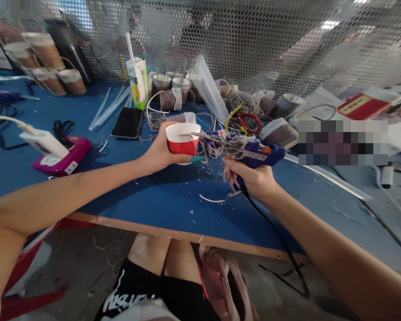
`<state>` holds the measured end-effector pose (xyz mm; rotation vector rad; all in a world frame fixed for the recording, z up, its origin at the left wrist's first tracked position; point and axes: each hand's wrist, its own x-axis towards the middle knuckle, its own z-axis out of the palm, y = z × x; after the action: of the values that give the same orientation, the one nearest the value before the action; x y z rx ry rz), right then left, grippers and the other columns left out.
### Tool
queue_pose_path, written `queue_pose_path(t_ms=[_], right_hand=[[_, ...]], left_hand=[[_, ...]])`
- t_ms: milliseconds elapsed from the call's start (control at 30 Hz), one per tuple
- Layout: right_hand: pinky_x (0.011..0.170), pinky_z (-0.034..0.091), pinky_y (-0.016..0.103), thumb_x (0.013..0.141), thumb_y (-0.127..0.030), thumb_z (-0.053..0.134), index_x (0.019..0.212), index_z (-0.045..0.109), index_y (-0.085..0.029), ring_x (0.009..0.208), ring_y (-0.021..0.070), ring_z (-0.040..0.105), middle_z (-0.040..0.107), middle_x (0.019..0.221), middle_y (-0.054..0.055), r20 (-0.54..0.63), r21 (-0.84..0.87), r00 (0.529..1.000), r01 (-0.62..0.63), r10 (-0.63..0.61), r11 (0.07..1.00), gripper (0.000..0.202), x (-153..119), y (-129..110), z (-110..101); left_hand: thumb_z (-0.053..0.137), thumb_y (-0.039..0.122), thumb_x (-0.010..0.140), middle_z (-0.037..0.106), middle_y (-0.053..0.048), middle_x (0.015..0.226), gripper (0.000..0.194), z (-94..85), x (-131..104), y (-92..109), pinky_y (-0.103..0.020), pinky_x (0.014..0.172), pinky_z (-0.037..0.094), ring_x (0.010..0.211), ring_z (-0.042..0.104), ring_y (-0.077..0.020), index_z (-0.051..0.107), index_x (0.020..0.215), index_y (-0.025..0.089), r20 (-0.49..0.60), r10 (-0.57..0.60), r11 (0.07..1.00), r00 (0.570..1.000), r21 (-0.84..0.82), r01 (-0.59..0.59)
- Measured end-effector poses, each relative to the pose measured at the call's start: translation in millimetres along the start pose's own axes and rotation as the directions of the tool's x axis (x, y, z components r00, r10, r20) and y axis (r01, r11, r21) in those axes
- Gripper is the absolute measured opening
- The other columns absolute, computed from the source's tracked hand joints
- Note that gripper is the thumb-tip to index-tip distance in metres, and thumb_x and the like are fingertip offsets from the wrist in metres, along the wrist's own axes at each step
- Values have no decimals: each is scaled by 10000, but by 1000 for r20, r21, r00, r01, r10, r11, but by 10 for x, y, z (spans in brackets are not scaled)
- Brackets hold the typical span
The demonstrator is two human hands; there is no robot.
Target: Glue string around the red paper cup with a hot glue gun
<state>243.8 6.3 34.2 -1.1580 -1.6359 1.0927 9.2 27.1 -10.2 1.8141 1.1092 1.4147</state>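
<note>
My left hand [163,149] is wrapped round a red paper cup [182,145] with a white inside, its mouth tilted toward me. In my right hand [252,176] is a blue hot glue gun [262,154], gripped by its handle. Strands of grey stringy material cling to its front part. The gun's nozzle end points left, at the cup's rim; whether it touches the inner wall, I cannot tell. Behind the cup lies a bundle of grey-brown cord [178,120]. Red-handled scissors [249,123] rest beyond the gun.
A black phone [127,122], a drink carton [137,82] with a straw, and clear glue sticks [209,91] lie farther back. At left sits a purple power strip [67,156] with a white plug. Cord-wrapped cups [47,51] stand at the far left. The gun's black cable [274,223] hangs over the table edge.
</note>
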Motion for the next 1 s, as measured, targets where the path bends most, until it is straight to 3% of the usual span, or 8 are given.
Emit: queue_pose_path(t_ms=[1000], right_hand=[[383,389,269,677,-307,683,454,503,-215,359,111,449,499,416,-15,5,-12,1000,28,-28,1000,301,10,8,-21]], left_hand=[[875,422,542,610,-86,1184,790,13,2,2,-477,955,517,1127,604,-269,383,1137,254,-1,-12,997,1000,-80,12]])
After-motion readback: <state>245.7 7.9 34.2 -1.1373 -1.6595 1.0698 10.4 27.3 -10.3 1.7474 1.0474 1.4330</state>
